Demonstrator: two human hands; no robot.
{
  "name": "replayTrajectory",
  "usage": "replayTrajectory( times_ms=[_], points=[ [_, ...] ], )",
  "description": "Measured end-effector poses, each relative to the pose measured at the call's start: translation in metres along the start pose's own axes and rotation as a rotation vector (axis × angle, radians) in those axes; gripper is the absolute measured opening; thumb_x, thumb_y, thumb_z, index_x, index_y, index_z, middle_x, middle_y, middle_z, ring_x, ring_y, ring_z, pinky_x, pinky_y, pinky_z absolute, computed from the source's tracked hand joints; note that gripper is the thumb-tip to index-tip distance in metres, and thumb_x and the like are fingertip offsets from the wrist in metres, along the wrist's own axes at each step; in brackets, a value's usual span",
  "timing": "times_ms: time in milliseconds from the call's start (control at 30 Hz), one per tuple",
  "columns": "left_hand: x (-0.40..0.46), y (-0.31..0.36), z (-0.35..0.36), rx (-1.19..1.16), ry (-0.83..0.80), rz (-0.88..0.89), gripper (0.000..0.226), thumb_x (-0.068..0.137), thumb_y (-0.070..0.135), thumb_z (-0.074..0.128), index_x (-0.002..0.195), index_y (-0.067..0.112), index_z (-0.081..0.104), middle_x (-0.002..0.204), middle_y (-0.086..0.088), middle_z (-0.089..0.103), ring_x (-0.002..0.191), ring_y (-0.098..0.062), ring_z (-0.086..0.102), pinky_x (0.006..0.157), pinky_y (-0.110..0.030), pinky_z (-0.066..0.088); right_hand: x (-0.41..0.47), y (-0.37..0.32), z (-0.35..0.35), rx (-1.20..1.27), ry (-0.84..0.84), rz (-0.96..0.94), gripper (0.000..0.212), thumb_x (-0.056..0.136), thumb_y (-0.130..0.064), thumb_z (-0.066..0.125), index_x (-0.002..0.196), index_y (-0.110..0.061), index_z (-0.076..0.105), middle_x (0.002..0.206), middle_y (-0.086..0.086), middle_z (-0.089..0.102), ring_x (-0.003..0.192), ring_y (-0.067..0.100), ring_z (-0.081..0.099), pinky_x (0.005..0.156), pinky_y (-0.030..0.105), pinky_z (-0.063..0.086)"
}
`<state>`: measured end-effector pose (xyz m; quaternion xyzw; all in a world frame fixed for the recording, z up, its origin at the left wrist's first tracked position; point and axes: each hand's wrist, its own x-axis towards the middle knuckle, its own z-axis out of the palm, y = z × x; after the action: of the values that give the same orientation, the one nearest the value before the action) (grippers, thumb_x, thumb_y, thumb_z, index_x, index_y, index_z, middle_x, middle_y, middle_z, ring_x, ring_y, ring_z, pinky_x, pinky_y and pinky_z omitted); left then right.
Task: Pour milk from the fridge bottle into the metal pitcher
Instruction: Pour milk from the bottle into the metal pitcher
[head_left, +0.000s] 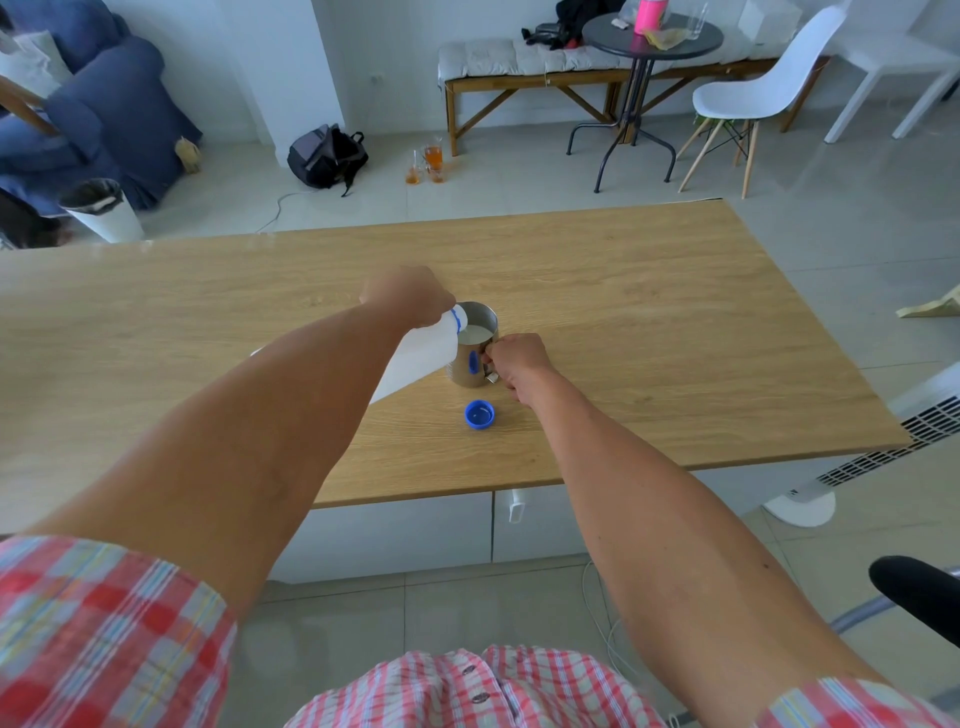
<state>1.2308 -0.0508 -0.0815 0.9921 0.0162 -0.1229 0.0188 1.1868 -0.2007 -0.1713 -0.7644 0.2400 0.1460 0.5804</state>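
The left hand (410, 296) gripped the tipped milk bottle (421, 353); the right hand (514, 358) pinched the metal pitcher (475, 345) handle. A blue cap (479, 414) lay close by on the tabletop (649, 322).

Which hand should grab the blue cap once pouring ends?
Probably right. The right hand only steadies the pitcher handle, near the cap; the left hand holds the tilted bottle.

Wooden table (649, 322) with metal pitcher (475, 371) and blue cap (479, 414) nearby.

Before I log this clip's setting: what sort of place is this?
Probably a home living room: a blue sofa, a cushioned bench by the wall, and a wooden table where milk is being poured.
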Motion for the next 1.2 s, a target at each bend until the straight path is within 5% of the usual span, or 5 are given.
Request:
replayTrajectory(
  times_ms=[767,967,1200],
  points=[
    [-0.0002,0.0018,-0.0003,0.016,0.010,0.002,0.032,0.100,0.041,0.047,0.099,0.013,0.061,0.083,-0.005,0.055,0.085,-0.029,0.060,0.069,-0.037,0.042,0.0021,0.0006,-0.0007,-0.030,0.015,0.007,0.033,0.096,-0.002,0.047,0.117,0.006,0.071,0.087,0.011,0.063,0.054,0.016,0.040,0.050,0.024,0.033],
    [-0.0006,0.0026,-0.0010,0.025,0.001,-0.002,0.032,0.100,0.041,0.046,0.099,0.013,0.061,0.083,-0.005,0.056,0.087,-0.029,0.060,0.072,-0.037,0.044,0.0028,0.0010,0.0013,-0.029,0.007,0.007,0.021,0.093,-0.002,0.048,0.095,-0.010,0.067,0.085,0.009,0.059,0.055,0.016,0.035,0.048,0.024,0.029],
    [-0.0024,0.0024,-0.0013,0.016,0.009,0.002,0.032,0.100,0.041,0.046,0.098,0.014,0.060,0.083,-0.005,0.056,0.087,-0.029,0.060,0.071,-0.036,0.044,0.0057,0.0019,0.0012,-0.030,0.006,-0.001,0.020,0.096,-0.003,0.047,0.095,-0.010,0.066,0.083,0.008,0.058,0.055,0.016,0.035,0.048,0.024,0.029]
  ],
)
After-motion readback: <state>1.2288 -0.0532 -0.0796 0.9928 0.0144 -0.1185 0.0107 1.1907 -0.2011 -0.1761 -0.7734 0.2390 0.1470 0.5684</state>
